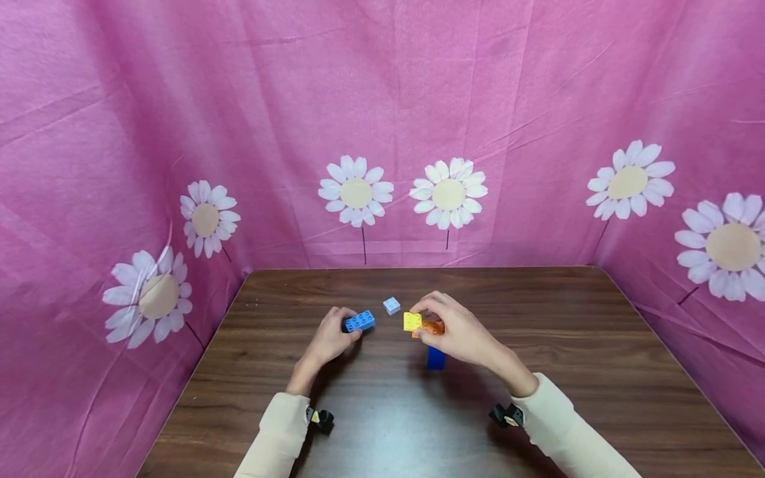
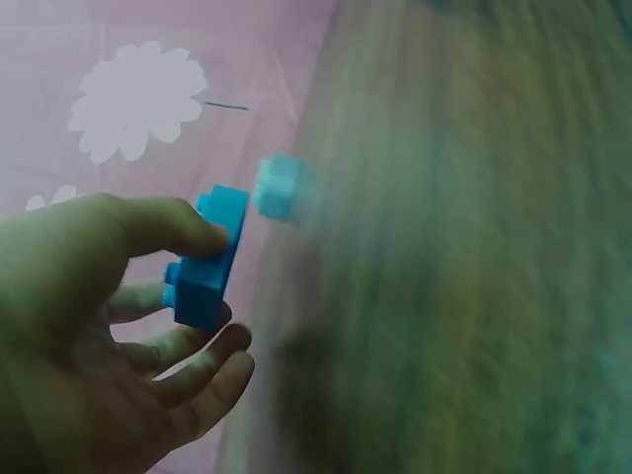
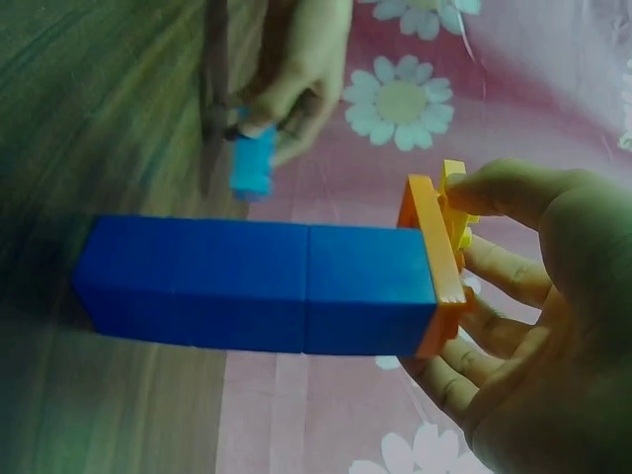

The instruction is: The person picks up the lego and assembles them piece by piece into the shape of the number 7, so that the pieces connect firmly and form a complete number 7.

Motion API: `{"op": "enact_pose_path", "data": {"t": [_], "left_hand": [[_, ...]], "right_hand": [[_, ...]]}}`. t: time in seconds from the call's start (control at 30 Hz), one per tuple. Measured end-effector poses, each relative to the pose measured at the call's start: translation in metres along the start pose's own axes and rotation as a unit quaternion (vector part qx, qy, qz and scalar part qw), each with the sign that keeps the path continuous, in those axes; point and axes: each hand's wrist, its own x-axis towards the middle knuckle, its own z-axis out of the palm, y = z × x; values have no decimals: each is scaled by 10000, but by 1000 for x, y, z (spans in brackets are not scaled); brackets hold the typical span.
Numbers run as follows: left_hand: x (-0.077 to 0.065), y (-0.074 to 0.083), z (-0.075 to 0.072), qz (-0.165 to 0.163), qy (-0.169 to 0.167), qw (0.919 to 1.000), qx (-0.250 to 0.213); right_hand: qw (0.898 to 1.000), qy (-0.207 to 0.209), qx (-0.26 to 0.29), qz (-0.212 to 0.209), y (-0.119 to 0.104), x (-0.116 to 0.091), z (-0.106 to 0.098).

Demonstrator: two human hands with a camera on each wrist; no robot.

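Between thumb and fingers, my left hand [image 1: 330, 340] pinches a blue 2x4 toy brick [image 1: 360, 322], its studs facing up in the head view. My right hand [image 1: 463, 333] grips a yellow brick [image 1: 412, 322] at the top of a stack. Under the yellow brick is a wider orange piece [image 3: 432, 232], and below that a tall dark blue column [image 3: 257, 286] of blocks, its far end toward the table. In the head view the right hand covers part of the orange piece and the column.
A small light blue brick [image 1: 391, 305] lies on the brown wooden table [image 1: 538, 299], between the hands and a little beyond them. Pink cloth [image 1: 406, 99] with printed daisies encloses the table's back and sides.
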Motion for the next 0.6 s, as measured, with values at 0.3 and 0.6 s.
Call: {"op": "enact_pose_path", "data": {"t": [0.3,0.6], "left_hand": [[-3,29,-8,224,457,9912,-1220],[-12,61,-5,594,140,9609,-2700]], "right_hand": [[9997,88,-187,-133,-5,0,7],[9992,202,-298,-187,-3,-2,7]]}}
